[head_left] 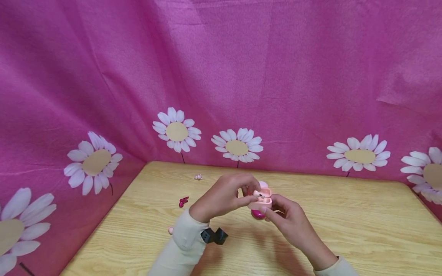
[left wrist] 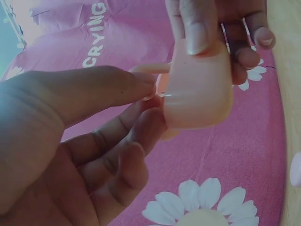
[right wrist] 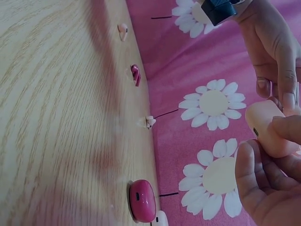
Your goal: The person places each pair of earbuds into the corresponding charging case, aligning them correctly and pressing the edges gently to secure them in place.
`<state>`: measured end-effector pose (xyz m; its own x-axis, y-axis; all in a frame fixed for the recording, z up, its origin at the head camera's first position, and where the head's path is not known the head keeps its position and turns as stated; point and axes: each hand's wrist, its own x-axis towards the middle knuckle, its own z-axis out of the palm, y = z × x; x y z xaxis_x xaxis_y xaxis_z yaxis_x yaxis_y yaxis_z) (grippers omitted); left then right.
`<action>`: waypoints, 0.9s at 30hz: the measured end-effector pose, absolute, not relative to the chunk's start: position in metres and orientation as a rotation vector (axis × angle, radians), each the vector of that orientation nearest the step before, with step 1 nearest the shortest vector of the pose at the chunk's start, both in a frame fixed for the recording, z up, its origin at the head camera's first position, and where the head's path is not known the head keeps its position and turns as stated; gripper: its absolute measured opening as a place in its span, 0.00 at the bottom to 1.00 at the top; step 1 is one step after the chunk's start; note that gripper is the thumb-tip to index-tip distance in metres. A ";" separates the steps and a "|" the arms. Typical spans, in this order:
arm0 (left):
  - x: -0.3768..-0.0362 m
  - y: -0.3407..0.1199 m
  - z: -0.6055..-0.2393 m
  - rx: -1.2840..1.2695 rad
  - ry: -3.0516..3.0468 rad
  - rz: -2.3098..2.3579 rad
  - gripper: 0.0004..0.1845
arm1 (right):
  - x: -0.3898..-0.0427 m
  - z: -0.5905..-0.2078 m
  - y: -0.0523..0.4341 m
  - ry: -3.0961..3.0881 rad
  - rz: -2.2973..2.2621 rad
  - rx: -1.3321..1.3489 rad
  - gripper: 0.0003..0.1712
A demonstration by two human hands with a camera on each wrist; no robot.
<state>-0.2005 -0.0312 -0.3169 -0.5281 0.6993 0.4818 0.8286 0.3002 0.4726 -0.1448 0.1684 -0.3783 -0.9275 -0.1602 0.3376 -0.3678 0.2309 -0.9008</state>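
Observation:
My right hand [head_left: 293, 220] grips a peach earbud case [head_left: 259, 206] by its side, thumb on the front and fingers behind. The case is tilted with its lid up, held above the table. At its mouth, my left hand [head_left: 222, 195] pinches a small pale earbud [head_left: 257, 194] between thumb and fingers. Most of that earbud is hidden by the fingertips in the left wrist view, where the case [left wrist: 200, 89] shows its smooth outer face. A small dark port is visible on the case [right wrist: 265, 127] in the right wrist view.
On the wooden table [head_left: 345, 222] sit a magenta case [right wrist: 143, 201] and a pale case [right wrist: 161, 218] beyond it. Toward the left lie magenta earbuds [head_left: 183, 201], pale pink earbuds [head_left: 198, 176] and a peach earbud [head_left: 170, 230]. A pink flowered cloth [head_left: 293, 76] stands behind.

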 end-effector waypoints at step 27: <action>-0.191 -0.016 -0.322 -1.374 -2.342 -0.913 0.10 | -0.143 -0.377 0.168 -2.328 1.732 0.504 0.07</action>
<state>-0.1912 -0.0165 -0.3220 -0.5107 0.6819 0.5236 0.8564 0.3495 0.3802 -0.1434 0.1680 -0.3774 -0.9228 -0.1529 0.3536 -0.3826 0.2570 -0.8875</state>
